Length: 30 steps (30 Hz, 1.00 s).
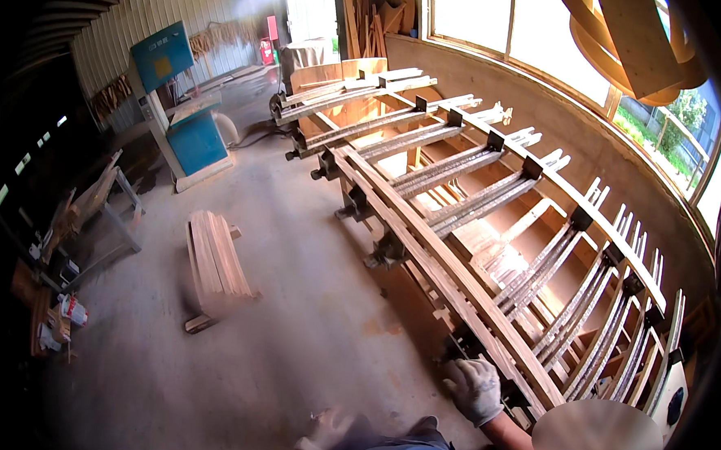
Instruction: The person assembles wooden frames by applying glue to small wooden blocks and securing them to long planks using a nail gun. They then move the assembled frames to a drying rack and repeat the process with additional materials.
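My right hand (476, 390), in a pale work glove, is at the near edge of a long clamping rack. Its fingers are curled at the dark screw end of a bar clamp (467, 341); the exact grip is partly hidden. Long wooden boards (456, 263) lie side by side along the rack, across the metal bars. My left hand (329, 431), gloved too, hangs low beside my body, away from the rack. It is smeared by motion, so its fingers do not show.
Several clamp bars (453, 173) stretch toward the windowed wall (499, 73). A stack of planks (219, 254) rests low on the concrete floor (307, 304) to the left. Beyond it stands a blue machine (195, 145). A workbench (92, 203) and a white bucket (74, 310) are at far left.
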Available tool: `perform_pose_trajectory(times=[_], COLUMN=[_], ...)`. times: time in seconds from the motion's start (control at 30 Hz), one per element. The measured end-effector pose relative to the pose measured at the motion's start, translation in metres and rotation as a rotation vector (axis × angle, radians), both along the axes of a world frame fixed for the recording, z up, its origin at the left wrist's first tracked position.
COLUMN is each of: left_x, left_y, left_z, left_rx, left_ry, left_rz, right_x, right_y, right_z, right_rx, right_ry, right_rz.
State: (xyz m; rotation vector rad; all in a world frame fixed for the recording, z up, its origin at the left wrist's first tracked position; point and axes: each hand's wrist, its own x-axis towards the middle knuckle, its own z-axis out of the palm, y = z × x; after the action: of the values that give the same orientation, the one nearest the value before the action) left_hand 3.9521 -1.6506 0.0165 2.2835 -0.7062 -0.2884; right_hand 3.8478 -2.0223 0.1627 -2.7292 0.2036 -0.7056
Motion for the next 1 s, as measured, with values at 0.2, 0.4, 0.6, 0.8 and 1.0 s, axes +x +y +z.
perform_pose_trajectory(times=[0.2,0.4,0.6,0.8,1.0], left_x=[0.061,0.151,0.282,0.397,0.507], left_y=[0.026,0.018,-0.012,-0.058,-0.119], left_z=[-0.010,-0.031,-0.037,-0.038,0.026], left_rx=[-0.079,0.033,0.096,0.179,0.237], left_ry=[0.188,0.194,0.303,0.235,0.279], left_rz=[0.227,0.191,0.189,0.127,-0.046], right_x=[0.128,0.241,0.369,0.479,0.540], right_y=[0.042,0.037,-0.014,-0.050,-0.068], right_z=[-0.018,-0.027,-0.057,-0.034,-0.039], right_rx=[0.100,0.198,0.255,0.347,0.398], right_ry=[0.043,0.056,0.047,0.041,-0.006], right_rz=[0.187,0.244,0.209,0.205,0.118])
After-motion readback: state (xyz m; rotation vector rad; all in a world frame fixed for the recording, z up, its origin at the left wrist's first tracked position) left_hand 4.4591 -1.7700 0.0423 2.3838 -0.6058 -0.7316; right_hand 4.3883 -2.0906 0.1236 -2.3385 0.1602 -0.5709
